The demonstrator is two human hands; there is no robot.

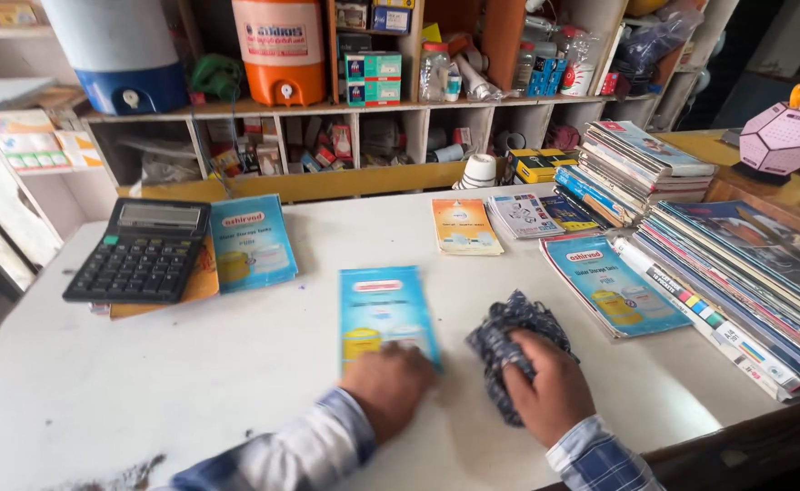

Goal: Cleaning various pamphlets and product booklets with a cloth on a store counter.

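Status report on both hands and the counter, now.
Left hand flat on blue booklet. Right hand gripping dark cloth on white counter. Magazine stack close on the right.

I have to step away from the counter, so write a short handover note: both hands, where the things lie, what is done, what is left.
Left hand: flat on the near end of the light blue booklet on the white counter.
Right hand: gripping the crumpled dark blue patterned cloth on the counter beside that booklet.
Done: cannot tell.
Left: dust patch at the near left counter edge.
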